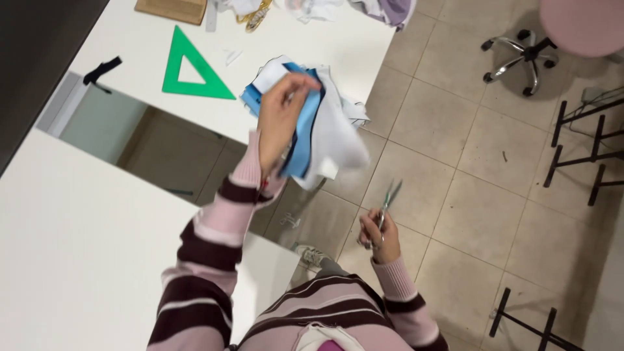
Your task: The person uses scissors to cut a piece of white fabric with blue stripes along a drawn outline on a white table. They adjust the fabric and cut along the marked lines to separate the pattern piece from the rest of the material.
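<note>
Tiled floor lay beneath the white worktop (97, 214). My left hand (279, 120) gripped the blue and white fabric pieces (328, 133) above its edge; my right hand (377, 235), below them, clasped scissors (388, 198). Trimming seemed underway; next, blades had to meet cloth.

Left hand (281, 120) is holding up a bundle of blue and white fabric pieces (322, 130) above the white bench (97, 221). Right hand (380, 235) is gripping scissors (390, 198), blades pointing up. Green triangle ruler (192, 68) is lying on the bench.
</note>
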